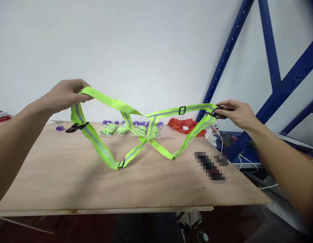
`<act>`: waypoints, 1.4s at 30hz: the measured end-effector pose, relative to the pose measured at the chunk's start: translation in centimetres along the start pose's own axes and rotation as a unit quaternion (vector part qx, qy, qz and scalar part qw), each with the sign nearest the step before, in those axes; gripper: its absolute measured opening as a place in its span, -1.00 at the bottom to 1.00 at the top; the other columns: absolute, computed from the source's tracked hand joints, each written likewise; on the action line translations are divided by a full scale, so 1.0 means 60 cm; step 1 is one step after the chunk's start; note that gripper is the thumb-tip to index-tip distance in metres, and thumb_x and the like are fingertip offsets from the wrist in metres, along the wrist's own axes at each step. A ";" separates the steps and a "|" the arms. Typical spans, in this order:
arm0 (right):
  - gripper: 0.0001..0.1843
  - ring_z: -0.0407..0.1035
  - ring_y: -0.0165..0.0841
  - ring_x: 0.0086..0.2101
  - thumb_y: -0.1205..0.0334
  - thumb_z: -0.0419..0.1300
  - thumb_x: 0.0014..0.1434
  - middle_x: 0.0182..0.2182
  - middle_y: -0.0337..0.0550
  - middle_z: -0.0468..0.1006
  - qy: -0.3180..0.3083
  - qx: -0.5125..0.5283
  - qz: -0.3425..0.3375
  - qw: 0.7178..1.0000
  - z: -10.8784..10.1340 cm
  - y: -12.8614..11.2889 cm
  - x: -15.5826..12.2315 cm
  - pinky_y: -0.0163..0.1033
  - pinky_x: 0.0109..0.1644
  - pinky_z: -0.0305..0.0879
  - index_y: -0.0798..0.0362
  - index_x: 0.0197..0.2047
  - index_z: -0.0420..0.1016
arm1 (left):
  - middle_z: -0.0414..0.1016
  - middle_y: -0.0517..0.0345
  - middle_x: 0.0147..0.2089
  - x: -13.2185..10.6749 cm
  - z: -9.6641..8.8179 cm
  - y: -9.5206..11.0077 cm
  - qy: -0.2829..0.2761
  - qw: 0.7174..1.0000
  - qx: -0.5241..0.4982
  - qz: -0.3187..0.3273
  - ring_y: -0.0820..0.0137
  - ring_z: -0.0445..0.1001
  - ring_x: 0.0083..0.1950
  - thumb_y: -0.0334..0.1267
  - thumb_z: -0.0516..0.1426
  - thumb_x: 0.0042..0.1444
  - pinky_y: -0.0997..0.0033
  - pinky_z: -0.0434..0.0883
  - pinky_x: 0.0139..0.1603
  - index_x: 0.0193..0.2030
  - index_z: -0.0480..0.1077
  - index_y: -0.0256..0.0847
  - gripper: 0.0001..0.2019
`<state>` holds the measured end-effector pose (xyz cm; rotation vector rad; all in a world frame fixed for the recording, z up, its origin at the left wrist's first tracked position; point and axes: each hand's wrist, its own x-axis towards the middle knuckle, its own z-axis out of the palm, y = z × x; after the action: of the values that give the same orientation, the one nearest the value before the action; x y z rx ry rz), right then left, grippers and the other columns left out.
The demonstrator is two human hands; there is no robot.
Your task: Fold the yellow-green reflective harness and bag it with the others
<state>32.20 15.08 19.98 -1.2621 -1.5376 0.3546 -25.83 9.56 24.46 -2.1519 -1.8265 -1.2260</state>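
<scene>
I hold a neon yellow strap harness stretched between my hands above the wooden table. My left hand pinches one loop at its top; my right hand grips the other end at a black buckle.

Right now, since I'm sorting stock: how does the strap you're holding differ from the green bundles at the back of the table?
The strap is spread open between left hand and right hand; the bundles are folded small. The strap is lifted by its ends; the bundles lie flat on the table. Both are neon yellow-green.
</scene>
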 end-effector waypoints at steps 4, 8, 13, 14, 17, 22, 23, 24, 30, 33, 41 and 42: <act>-0.77 0.51 -0.28 -0.26 0.24 0.35 0.02 -0.27 -0.07 0.63 0.028 -0.083 -0.104 0.991 0.004 0.011 -0.061 -0.10 -0.04 0.43 0.08 -0.20 0.58 | 0.40 0.23 -0.30 -0.055 0.011 -0.010 0.020 0.998 0.028 0.051 0.46 0.34 -0.30 0.01 0.16 0.01 0.43 0.35 -0.20 -0.11 0.39 -0.34 -0.56; -0.84 0.52 -0.15 -0.13 0.12 0.21 0.13 -0.21 -0.03 0.65 -0.007 -0.181 -0.139 0.974 0.019 0.096 -0.197 -0.02 0.05 0.41 -0.03 -0.26 0.57 | 0.43 0.21 -0.29 -0.179 0.074 -0.073 -0.093 0.984 0.083 0.124 0.42 0.31 -0.30 0.00 0.11 0.10 0.51 0.29 -0.25 -0.23 0.38 -0.22 -0.70; -0.83 0.56 -0.15 -0.16 0.13 0.15 0.19 -0.23 -0.04 0.66 0.015 -0.194 -0.148 0.969 0.039 0.202 -0.367 -0.01 -0.02 0.49 -0.05 -0.39 0.51 | 0.50 0.18 -0.24 -0.333 0.145 -0.171 -0.205 0.970 0.084 0.098 0.27 0.44 -0.22 -0.11 0.10 0.17 0.40 0.38 -0.26 -0.24 0.42 -0.04 -0.87; -0.83 0.56 -0.17 -0.15 0.15 0.15 0.20 -0.21 -0.04 0.65 0.014 -0.196 -0.152 0.969 0.041 0.213 -0.392 -0.03 -0.02 0.49 -0.04 -0.37 0.52 | 0.52 0.19 -0.24 -0.353 0.149 -0.185 -0.217 0.968 0.089 0.087 0.26 0.46 -0.22 -0.13 0.12 0.16 0.38 0.40 -0.25 -0.23 0.43 -0.01 -0.89; -0.84 0.55 -0.19 -0.10 0.19 0.14 0.21 -0.18 -0.06 0.65 0.011 -0.208 -0.160 0.965 0.040 0.226 -0.446 -0.05 0.00 0.49 -0.04 -0.33 0.55 | 0.57 0.28 -0.17 -0.382 0.141 -0.208 -0.237 0.964 0.099 0.065 0.22 0.52 -0.15 -0.05 0.19 0.12 0.31 0.47 -0.18 -0.16 0.46 0.12 -0.85; -0.83 0.53 -0.20 -0.06 0.22 0.14 0.23 -0.10 -0.09 0.62 0.014 -0.230 -0.153 0.961 0.034 0.224 -0.492 -0.04 0.08 0.46 -0.06 -0.22 0.58 | 0.49 0.28 0.15 -0.372 0.129 -0.180 -0.244 0.962 0.096 0.077 0.16 0.50 0.10 0.02 0.23 0.10 0.18 0.48 0.05 0.15 0.33 0.23 -0.55; -0.82 0.52 -0.19 -0.05 0.22 0.13 0.24 -0.08 -0.08 0.60 0.015 -0.241 -0.158 0.957 0.033 0.222 -0.496 -0.03 0.08 0.45 -0.06 -0.21 0.58 | 0.46 0.23 0.20 -0.370 0.137 -0.164 -0.222 0.967 0.094 0.083 0.14 0.47 0.14 0.01 0.19 0.14 0.16 0.46 0.08 0.18 0.31 0.19 -0.55; -0.81 0.51 -0.17 -0.04 0.23 0.12 0.24 -0.06 -0.07 0.59 0.017 -0.257 -0.164 0.952 0.034 0.218 -0.499 -0.01 0.08 0.45 -0.06 -0.21 0.58 | 0.44 0.18 0.21 -0.368 0.149 -0.144 -0.197 0.972 0.092 0.087 0.13 0.46 0.16 -0.01 0.16 0.18 0.15 0.44 0.10 0.20 0.30 0.14 -0.57; -0.78 0.48 -0.14 -0.02 0.30 0.15 0.23 -0.04 -0.02 0.56 0.051 -0.276 -0.197 0.940 0.104 0.139 -0.482 0.03 0.13 0.39 -0.06 -0.07 0.52 | 0.51 -0.03 0.11 -0.376 0.259 -0.023 -0.152 0.982 0.086 0.066 0.05 0.48 0.11 -0.02 0.12 0.18 0.12 0.41 0.08 0.16 0.37 -0.08 -0.57; -0.74 0.47 -0.17 -0.01 0.38 0.13 0.23 -0.04 -0.04 0.57 -0.025 -0.222 -0.272 0.936 0.195 0.069 -0.469 -0.01 0.09 0.43 -0.05 -0.06 0.52 | 0.56 -0.02 -0.06 -0.384 0.293 -0.004 -0.199 0.978 0.055 -0.023 0.08 0.52 -0.03 -0.06 0.14 0.14 0.13 0.44 -0.03 -0.04 0.44 -0.15 -0.69; -0.52 0.35 -0.16 0.17 0.37 0.03 0.28 0.21 0.03 0.43 -0.225 -0.191 -0.273 0.916 0.388 -0.020 -0.467 0.01 0.18 0.41 0.10 0.25 0.36 | 0.50 -0.02 0.10 -0.420 0.319 -0.001 -0.122 0.985 -0.099 -0.070 0.18 0.50 0.10 -0.14 0.07 0.25 0.20 0.44 0.07 0.21 0.25 -0.12 -0.59; -0.51 0.40 -0.17 0.13 0.39 0.02 0.27 0.18 0.04 0.46 -0.228 -0.194 -0.267 0.916 0.392 -0.012 -0.470 -0.01 0.14 0.45 0.11 0.26 0.35 | 0.49 -0.03 0.12 -0.423 0.317 -0.003 -0.120 0.986 -0.099 -0.061 0.17 0.49 0.12 -0.13 0.07 0.26 0.20 0.44 0.09 0.22 0.26 -0.11 -0.59</act>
<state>8.48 -0.17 -3.58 -1.0245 -2.3677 -0.0279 -15.60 -0.96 -3.70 -2.4202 -2.0362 -1.2704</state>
